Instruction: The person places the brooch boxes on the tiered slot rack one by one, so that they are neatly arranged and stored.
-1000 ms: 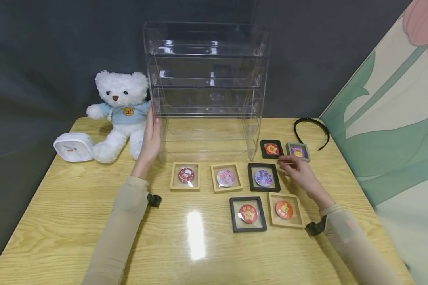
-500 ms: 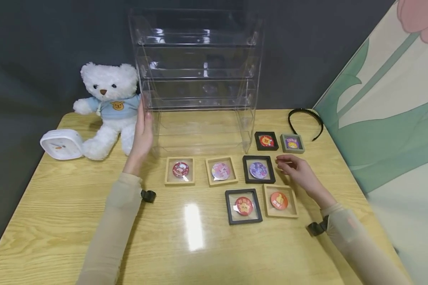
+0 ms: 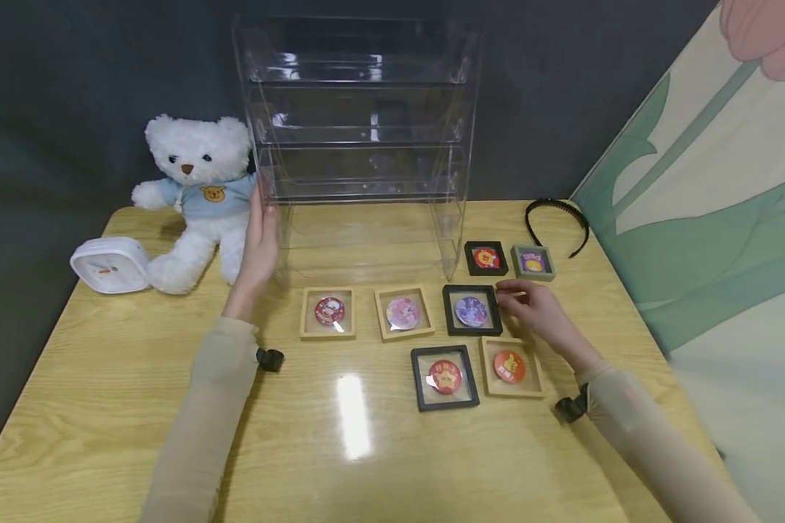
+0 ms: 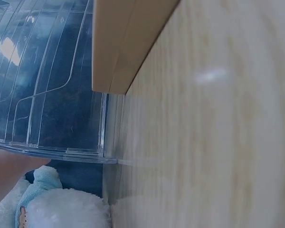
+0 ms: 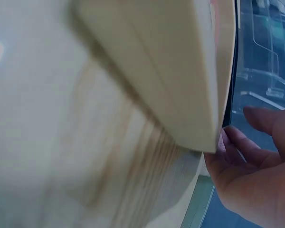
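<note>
My left hand (image 3: 259, 247) lies with straight fingers along the left side of a clear acrylic tiered display stand (image 3: 366, 136). In the left wrist view, part of the hand (image 4: 12, 171) shows beside the stand's side panel (image 4: 61, 154). The right hand (image 3: 533, 312) has its fingertips right at the right edge of a black square frame holding a purple round badge (image 3: 472, 312). From the right wrist, my thumb stands apart from the bent fingers (image 5: 237, 142), and a light wood frame (image 5: 156, 71) hides much of the black one.
Left of the stand sit a white teddy bear (image 3: 199, 174) and a white clock (image 3: 111, 265). More badge frames lie around: two light wood ones in front, a black one (image 3: 445, 378), a wood one (image 3: 512, 368), and small black (image 3: 486, 258) and grey-green (image 3: 533, 262) ones. A black headband (image 3: 557, 205) lies behind.
My right hand has shifted left to the edge of the black frame with the purple badge. The left hand stays against the stand. The head view has tilted slightly, shifting the scene up and left.
</note>
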